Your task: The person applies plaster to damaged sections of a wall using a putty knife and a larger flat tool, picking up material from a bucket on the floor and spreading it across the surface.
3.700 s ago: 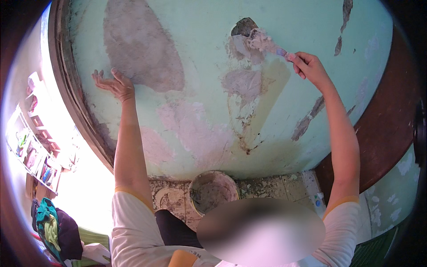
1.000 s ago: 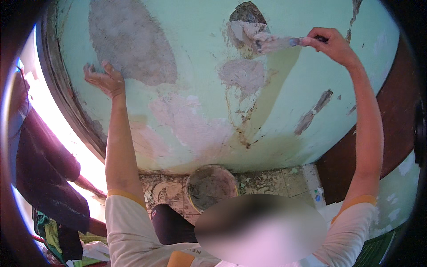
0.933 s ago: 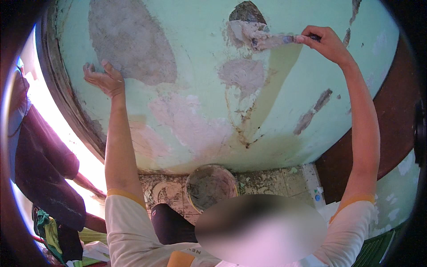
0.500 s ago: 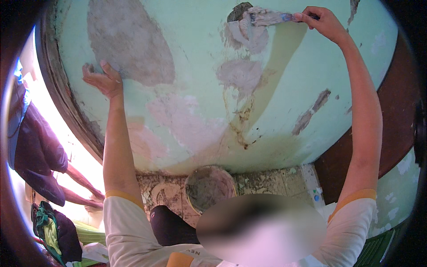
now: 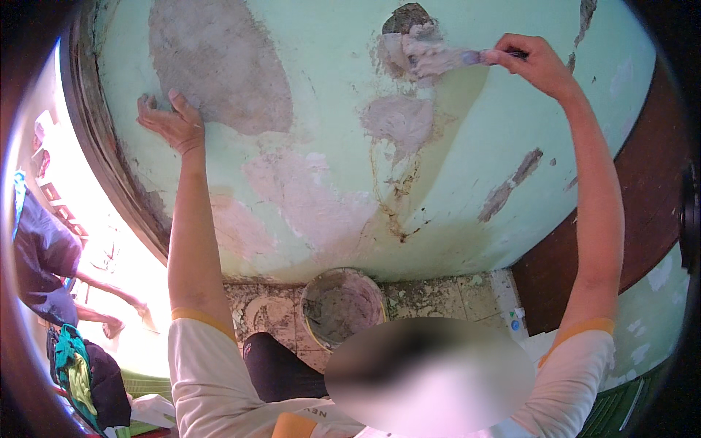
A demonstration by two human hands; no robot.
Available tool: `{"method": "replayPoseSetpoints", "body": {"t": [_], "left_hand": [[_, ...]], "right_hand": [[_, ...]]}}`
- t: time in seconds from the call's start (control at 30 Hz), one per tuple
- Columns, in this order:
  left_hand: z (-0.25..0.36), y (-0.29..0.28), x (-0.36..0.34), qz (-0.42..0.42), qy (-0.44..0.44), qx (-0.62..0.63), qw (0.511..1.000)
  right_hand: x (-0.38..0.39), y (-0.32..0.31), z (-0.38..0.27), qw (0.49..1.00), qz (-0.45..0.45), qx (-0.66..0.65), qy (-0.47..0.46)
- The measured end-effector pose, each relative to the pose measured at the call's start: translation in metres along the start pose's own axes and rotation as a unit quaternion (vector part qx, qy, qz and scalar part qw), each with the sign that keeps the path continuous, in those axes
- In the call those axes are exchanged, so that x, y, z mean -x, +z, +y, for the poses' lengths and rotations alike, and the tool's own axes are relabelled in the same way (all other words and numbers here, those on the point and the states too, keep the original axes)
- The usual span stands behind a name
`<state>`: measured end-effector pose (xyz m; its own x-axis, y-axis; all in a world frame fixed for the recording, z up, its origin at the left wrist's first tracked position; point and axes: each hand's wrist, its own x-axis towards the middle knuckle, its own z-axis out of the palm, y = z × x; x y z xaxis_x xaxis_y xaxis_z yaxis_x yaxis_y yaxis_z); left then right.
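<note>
My right hand (image 5: 537,64) grips the dark handle of a putty knife (image 5: 473,57) close to the wall, its blade thick with pale grey plaster. The blade's tip meets wet plaster (image 5: 420,47) beside a dark, rough hole (image 5: 407,18) in the light green wall (image 5: 328,80). Below that spot lies another smooth grey patch (image 5: 400,120). Fingers apart and holding nothing, my left hand (image 5: 175,125) is against the wall, at the lower edge of a large grey plastered area (image 5: 223,69).
A round bucket (image 5: 343,308) with grey plaster inside stands on the dirty tiled floor (image 5: 431,303) below the wall. A brown panel (image 5: 562,285) borders the right. Beyond the wooden edge (image 5: 120,160) at left, another person (image 5: 47,248) is partly visible; coloured cloths (image 5: 77,369) hang lower down.
My right hand and the putty knife have moved down a little across the plaster beside the hole. My left hand stays against the wall. The other person has shifted left.
</note>
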<state>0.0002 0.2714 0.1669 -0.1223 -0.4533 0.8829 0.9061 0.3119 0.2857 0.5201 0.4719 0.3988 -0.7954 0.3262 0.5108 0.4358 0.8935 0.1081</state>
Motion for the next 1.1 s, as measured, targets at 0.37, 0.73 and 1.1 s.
{"method": "replayPoseSetpoints", "body": {"t": [0.37,0.73,1.1], "left_hand": [[0.000,-0.001,0.000,-0.014,-0.024,0.002,1.000],[0.008,-0.002,0.000,-0.014,-0.027,-0.007,1.000],[0.005,-0.001,-0.001,0.000,-0.028,-0.001,1.000]], "right_hand": [[-0.036,-0.014,-0.002,0.995,0.073,0.053,0.049],[-0.017,-0.023,0.042,0.989,0.099,0.022,0.105],[0.005,0.007,0.033,0.997,0.056,-0.042,0.039]]}}
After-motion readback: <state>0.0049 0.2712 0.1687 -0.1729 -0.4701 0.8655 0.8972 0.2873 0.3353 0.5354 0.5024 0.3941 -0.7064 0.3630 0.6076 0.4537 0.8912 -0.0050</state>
